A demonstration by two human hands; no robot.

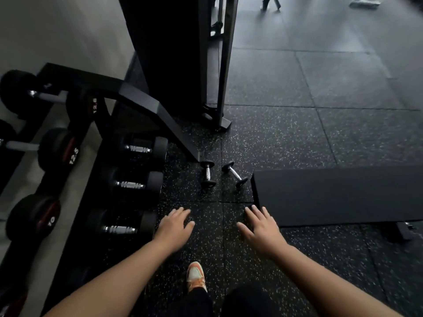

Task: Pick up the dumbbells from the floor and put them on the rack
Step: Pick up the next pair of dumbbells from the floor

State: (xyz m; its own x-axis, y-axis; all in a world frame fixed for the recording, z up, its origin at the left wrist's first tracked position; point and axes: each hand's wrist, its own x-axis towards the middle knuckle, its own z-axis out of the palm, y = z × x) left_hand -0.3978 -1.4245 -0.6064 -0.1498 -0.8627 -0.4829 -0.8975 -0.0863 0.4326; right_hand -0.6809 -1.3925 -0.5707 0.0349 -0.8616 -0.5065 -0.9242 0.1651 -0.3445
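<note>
On the left, the rack [137, 99] holds big black dumbbells, and two of them say "12.5" [74, 156] and "10" [50, 221] in white. The left hand [175, 226] is flat and empty over the speckled floor [286, 143], and two small dumbbells [208, 173] [235, 173] lie on the floor ahead, near the rack's foot. The right hand [261, 227] is spread and empty too, just beside a black bench [338, 193].

At left of the frame, white "12.5" stands on a black round rubber dumbbell head [60, 149]; lower left, "10" on another black dumbbell head [34, 217].
</note>
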